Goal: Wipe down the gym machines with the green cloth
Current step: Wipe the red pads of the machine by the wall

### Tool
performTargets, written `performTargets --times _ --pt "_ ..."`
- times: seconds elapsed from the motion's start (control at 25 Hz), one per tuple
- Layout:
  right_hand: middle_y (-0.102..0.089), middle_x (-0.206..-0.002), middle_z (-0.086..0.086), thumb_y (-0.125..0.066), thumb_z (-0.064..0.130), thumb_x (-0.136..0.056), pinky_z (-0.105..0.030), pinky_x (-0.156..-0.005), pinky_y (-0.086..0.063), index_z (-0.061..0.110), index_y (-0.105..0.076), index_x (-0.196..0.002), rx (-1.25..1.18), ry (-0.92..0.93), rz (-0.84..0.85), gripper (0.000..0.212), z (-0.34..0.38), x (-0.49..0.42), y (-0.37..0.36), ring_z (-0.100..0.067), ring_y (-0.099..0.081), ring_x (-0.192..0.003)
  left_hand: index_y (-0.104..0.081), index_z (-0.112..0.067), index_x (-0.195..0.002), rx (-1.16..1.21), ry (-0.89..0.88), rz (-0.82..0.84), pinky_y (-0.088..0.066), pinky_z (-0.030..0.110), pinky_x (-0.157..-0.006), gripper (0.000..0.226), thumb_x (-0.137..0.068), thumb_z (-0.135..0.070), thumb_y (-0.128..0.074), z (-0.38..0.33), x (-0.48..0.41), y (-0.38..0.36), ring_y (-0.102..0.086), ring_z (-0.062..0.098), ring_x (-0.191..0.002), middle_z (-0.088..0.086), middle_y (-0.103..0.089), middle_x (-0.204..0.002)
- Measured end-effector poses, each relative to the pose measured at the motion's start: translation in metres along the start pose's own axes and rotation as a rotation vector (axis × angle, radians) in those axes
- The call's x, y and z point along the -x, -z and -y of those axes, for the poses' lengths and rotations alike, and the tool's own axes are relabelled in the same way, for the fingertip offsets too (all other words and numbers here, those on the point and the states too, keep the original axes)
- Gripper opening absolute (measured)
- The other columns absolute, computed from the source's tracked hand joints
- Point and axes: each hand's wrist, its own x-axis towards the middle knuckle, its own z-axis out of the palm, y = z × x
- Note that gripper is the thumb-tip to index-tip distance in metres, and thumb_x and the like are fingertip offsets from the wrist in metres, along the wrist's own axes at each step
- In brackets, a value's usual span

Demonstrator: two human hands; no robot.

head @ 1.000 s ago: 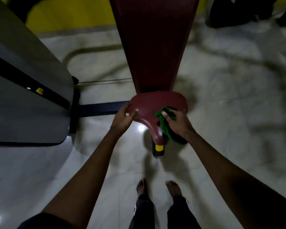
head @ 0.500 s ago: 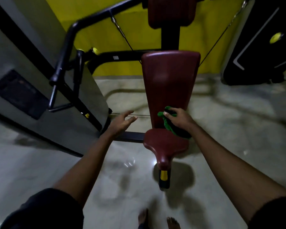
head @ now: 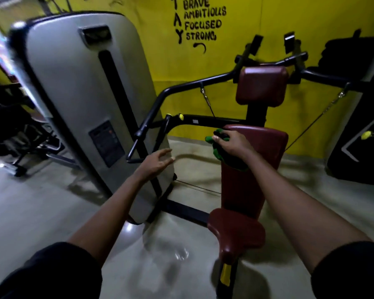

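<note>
Two hands are showing mid-frame: the right hand (head: 230, 143) is gripping the cloth (head: 217, 152) atop the backrest (head: 246, 186), seemingly mid-wipe and likely needing a downward stroke, while the left hand (head: 154, 164) is hovering relaxed.

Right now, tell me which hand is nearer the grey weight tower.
Left. The left hand hovers by the grey tower; the right hand holds the green cloth on the red backrest, farther right.
</note>
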Motion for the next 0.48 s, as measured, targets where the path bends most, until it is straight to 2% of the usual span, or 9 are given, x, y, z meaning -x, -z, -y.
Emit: performTargets --times 0.16,0.28,0.4,0.48 --pt "-0.066 -0.129 -0.008 -0.058 0.062 -0.091 -0.038 -0.093 -0.050 0.023 -0.061 -0.136 0.034 0.082 0.027 0.059 0.074 -0.014 -0.017 -0.029 -0.061 -0.118 -0.051 -0.024 -0.143 -0.084 0.053 -0.171 -0.038 0.027 -0.101 0.058 -0.093 -0.052 -0.059 0.028 0.030 0.072 -0.049 0.008 -0.123 -0.012 -0.051 -0.133" --pt "-0.067 -0.126 -0.008 -0.059 0.061 -0.091 -0.039 -0.094 -0.052 0.022 -0.062 -0.135 0.035 0.154 0.048 0.059 0.132 -0.021 -0.037 -0.029 -0.062 -0.115 -0.055 -0.028 -0.138 -0.096 0.084 -0.274 -0.043 0.031 -0.105 0.063 -0.085 -0.061 -0.062 0.050 0.056 0.122 -0.056 0.011 -0.120 -0.008 -0.061 -0.129" --pt "-0.070 -0.119 -0.005 -0.060 0.063 -0.089 -0.040 -0.092 -0.053 0.023 -0.067 -0.128 0.009 0.223 0.069 0.056 0.196 -0.023 -0.065 -0.029 -0.064 -0.111 -0.053 -0.025 -0.140 -0.073 0.125 -0.359 -0.041 0.028 -0.103 0.056 -0.090 -0.047 -0.067 0.070 0.093 0.175 -0.053 0.010 -0.120 -0.004 -0.058 -0.129" --pt "-0.071 -0.116 -0.006 -0.061 0.059 -0.091 -0.038 -0.090 -0.053 0.023 -0.069 -0.126 -0.008 0.262 0.086 0.051 0.234 -0.022 -0.084 -0.029 -0.065 -0.109 -0.052 -0.028 -0.142 -0.059 0.158 -0.383 -0.044 0.035 -0.105 0.063 -0.086 -0.053 -0.067 0.088 0.118 0.210 -0.053 0.012 -0.123 -0.006 -0.056 -0.132"
